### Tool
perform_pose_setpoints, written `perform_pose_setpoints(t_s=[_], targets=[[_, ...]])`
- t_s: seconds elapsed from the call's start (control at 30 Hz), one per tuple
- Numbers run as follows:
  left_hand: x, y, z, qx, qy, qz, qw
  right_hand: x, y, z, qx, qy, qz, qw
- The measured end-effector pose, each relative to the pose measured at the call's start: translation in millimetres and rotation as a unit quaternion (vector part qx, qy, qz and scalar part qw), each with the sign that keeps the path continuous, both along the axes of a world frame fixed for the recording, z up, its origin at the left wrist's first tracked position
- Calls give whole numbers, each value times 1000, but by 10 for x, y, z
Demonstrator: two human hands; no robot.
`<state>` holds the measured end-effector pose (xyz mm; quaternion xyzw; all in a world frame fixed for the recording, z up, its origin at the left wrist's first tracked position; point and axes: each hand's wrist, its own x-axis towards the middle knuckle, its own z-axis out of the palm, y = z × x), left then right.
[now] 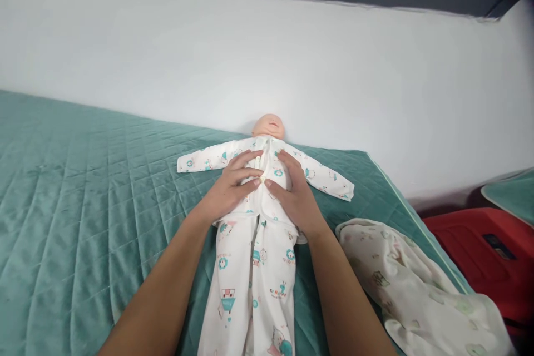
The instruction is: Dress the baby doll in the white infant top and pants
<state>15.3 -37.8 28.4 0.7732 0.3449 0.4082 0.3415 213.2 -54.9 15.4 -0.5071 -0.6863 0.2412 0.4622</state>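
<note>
On the bed lies a baby doll (268,125), face up, dressed in a white long-sleeved shirt (277,169) and white pants (233,278) with teal and pink prints. My left hand (233,186) rests on the left half of the shirt front, its fingers apart near the fastening edge. On the other half lies my right hand (294,192), fingers spread, its thumb close to the middle opening. Small yellowish fasteners show between the hands. Both shirt sleeves stretch out sideways.
A green quilted cover (104,206) spreads under the doll. To the right lies a crumpled white printed cloth (413,283). Beyond the bed's right edge sits a red plastic object (479,250). A white wall (267,55) stands behind the doll's head.
</note>
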Motion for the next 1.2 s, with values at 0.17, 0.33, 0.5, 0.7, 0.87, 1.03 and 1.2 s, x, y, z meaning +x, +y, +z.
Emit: perform_pose_setpoints(t_s=[0.17,0.33,0.5,0.7,0.87,1.03,1.2], targets=[[13,2,-8,3,-7,4,1000,-20,7,27,4,-6,-15,1000],[11,-2,-20,-11,-15,0,1000,-40,3,53,2,-5,-19,1000],[-2,0,-9,-30,-21,-3,999,-48,10,66,8,1,-20,1000],[-17,-5,26,-58,-24,-15,998,-65,16,71,11,3,-27,1000],[-11,-16,33,-60,-16,-7,998,-82,9,85,6,28,-12,1000],[7,-21,48,-53,-10,7,999,-98,4,94,17,40,-6,999],[2,-19,56,-55,-5,8,998,-130,-10,124,10,51,-46,998]])
